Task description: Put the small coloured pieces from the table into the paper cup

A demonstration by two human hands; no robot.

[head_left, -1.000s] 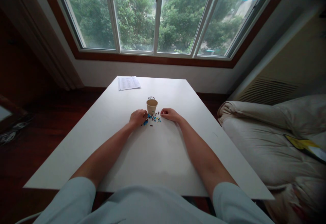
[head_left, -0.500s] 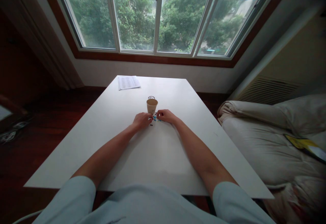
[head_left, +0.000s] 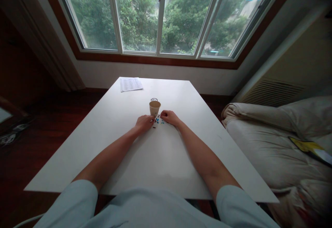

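A brown paper cup stands upright on the white table, its mouth facing up. In front of it lie several small blue and dark red pieces, too small to name. One dark piece rests a little nearer to me. My left hand is at the left of the pieces, its fingers pinched at their edge; what is between them is hidden. Just right of the cup, my right hand has its fingers curled together above the pieces, and I cannot make out anything in them.
Printed sheets of paper lie at the table's far left corner. Behind the cup is a small dark-rimmed loop-like thing. A beige sofa stands to the right, with a yellow and black item on it. A window spans the far wall.
My right hand has shifted slightly up and away from the pieces, showing more of the blue ones beneath it. My left hand has hardly moved.
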